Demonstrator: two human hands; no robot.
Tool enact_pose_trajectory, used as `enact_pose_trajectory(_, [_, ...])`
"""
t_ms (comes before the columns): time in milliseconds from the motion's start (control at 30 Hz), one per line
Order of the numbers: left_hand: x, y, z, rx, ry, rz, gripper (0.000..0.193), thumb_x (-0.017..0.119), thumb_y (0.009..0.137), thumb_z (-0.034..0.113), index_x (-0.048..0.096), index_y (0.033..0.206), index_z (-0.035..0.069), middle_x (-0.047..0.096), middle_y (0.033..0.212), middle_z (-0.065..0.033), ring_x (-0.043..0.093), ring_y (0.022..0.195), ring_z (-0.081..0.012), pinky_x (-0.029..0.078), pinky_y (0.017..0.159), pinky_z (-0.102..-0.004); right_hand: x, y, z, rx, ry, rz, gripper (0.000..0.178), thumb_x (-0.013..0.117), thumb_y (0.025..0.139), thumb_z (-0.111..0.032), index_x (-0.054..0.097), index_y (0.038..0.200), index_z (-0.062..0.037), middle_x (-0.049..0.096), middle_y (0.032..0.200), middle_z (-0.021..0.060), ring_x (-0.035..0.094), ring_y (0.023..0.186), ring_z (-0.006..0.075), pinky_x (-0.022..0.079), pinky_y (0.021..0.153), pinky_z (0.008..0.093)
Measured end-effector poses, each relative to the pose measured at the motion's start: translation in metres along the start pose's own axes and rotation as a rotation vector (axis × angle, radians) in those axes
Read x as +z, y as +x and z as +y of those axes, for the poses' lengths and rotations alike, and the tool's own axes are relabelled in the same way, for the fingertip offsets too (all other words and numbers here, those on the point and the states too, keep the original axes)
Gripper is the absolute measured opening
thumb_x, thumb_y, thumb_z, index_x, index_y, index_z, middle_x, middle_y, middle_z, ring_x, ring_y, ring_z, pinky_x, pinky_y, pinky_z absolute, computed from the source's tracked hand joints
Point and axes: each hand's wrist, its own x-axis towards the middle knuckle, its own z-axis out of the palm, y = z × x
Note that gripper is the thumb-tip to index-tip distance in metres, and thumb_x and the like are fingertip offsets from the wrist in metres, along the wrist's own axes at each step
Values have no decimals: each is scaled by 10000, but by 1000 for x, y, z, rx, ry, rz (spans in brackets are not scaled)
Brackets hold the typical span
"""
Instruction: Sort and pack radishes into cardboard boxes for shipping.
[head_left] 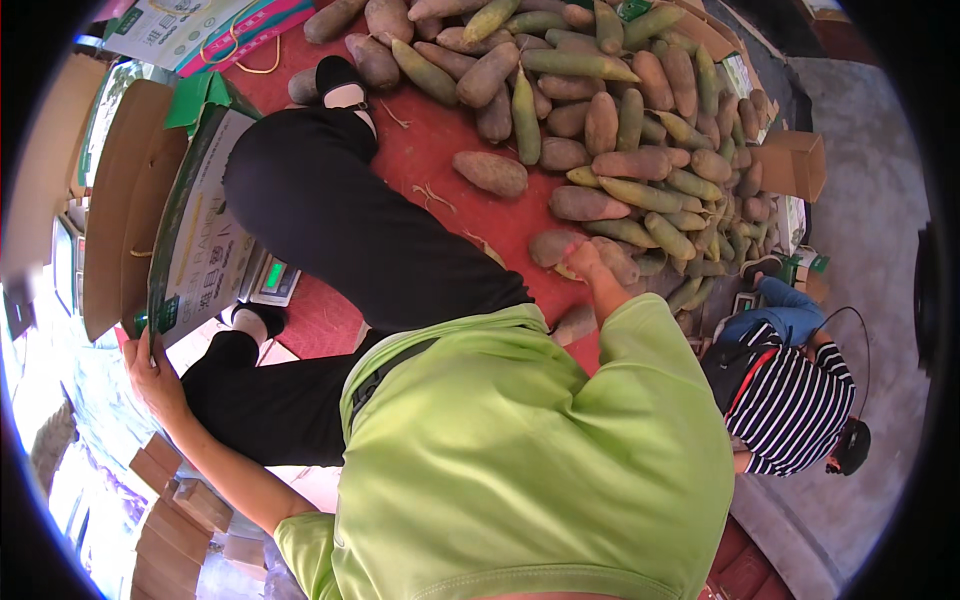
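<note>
With fingers closed round it, my right hand (588,262) grips a reddish radish (548,247) at the near edge of a big heap of green and reddish radishes (625,165). On the other side, my left hand (152,372) holds the lower corner of a tall white and green cardboard box (205,225), its fingers pinched on the edge. The brown flaps of that box (125,215) stand open; its inside is hidden from this view. Beneath the box shows a scale with a lit green display (272,278).
A lone radish (490,173) lies on the red mat (405,165) beyond my legs. At right a person in a striped shirt (795,395) bends beside another scale (744,303). Open cartons (792,165) border the heap. Brown cardboard pieces (175,530) lie at lower left.
</note>
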Motion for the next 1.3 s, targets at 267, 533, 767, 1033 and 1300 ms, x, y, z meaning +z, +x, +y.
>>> enact_pose_trajectory(267, [-5,-5,1,-56,58,-29,197,615,865,106,650,1051,52,532,857,-101,565,780,-284,444,669,-388,-39,-34,-22,-126,-283,323,347,557,826,-320,637,1036,-55,639,982,226,611,948,382,492,845,451])
enact_pose_trajectory(533, [-3,-2,6,-23,64,-29,180,613,869,108,645,1034,43,506,815,-105,544,744,-283,429,649,-386,-86,-76,-42,62,-467,446,375,609,791,-398,596,1072,-150,564,1150,147,524,1104,350,452,924,449])
enact_pose_trajectory(767, [0,-5,-9,-16,65,9,179,617,863,97,651,1030,43,506,812,-104,541,746,-286,433,651,-381,-25,-60,-71,-301,-734,120,490,644,795,-255,493,1257,-197,510,1245,87,474,1184,286,442,927,452])
enact_pose_trajectory(1033, [-1,-1,11,39,92,96,228,628,811,40,675,1031,84,568,866,-118,580,839,-304,462,747,-383,12,-45,-86,-734,-1019,76,506,629,792,-325,481,1264,-218,503,1233,47,467,1166,258,406,879,489])
enact_pose_trajectory(1300, [-19,-1,33,-135,78,28,185,620,809,97,684,981,122,511,799,-87,566,839,-281,456,715,-386,29,-48,-105,-674,-1382,-30,418,645,795,-298,501,1175,-201,505,1193,47,477,1153,281,409,880,491])
